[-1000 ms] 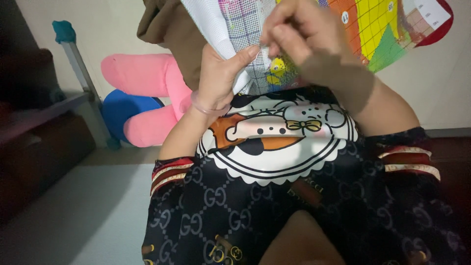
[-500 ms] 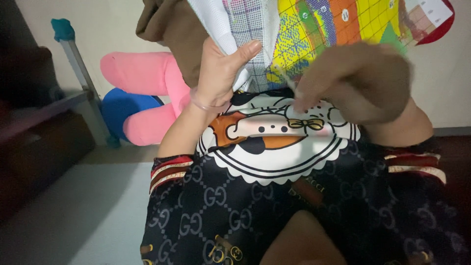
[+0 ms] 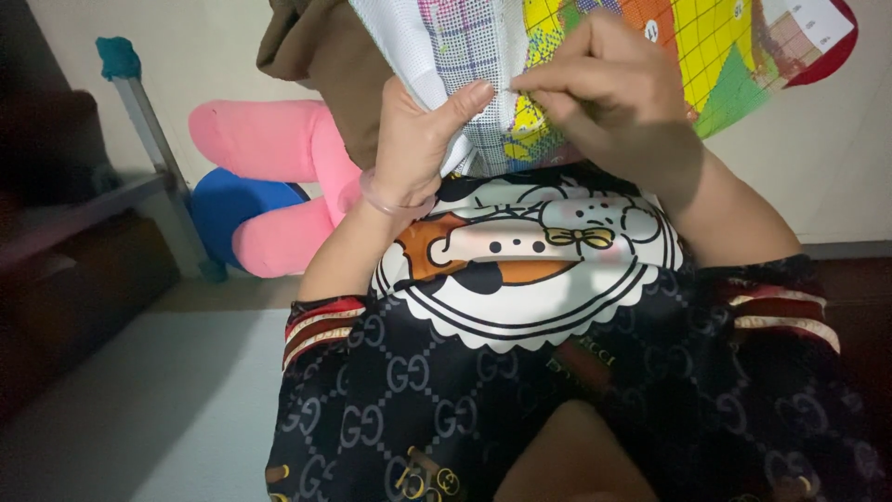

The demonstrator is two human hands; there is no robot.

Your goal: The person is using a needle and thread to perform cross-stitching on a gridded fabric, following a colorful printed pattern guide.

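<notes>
- Right hand (image 3: pixel 609 88): fingertips pinched together at the canvas (image 3: pixel 474 70), at the edge of the yellow patch, just right of the left thumb. Half a second ago it sits lower and blurred, off the canvas face; now it is back up against it. Judged: one stitch pull is finished and the next entry begins. Whether a needle or thread sits in the pinch cannot be told.
- Left hand (image 3: pixel 413 139): clamped on the canvas's folded white edge, thumb across the front, fingers behind. Its hold matches that of a second ago. A clear pink bracelet (image 3: pixel 390 200) circles the wrist below the canvas.
- Canvas: held up before the chest, at the top of the view; a white gridded cloth, with a purple grid at left and yellow, orange and green blocks to the right.
- Tag (image 3: pixel 806 26): a small pale rectangular chart at the canvas's upper right corner, backed by a red curved patch; its print is too small to tell.
- Shirt (image 3: pixel 520 279): below the canvas, dark patterned cloth with a round white cartoon print.
- Brown cloth (image 3: pixel 321 56): behind the canvas, to its left.
- Plush (image 3: pixel 265 177): pink and blue, well left of the canvas, on the floor by the wall.
- Pole (image 3: pixel 153 139): grey with a teal cap, left of the plush.
</notes>
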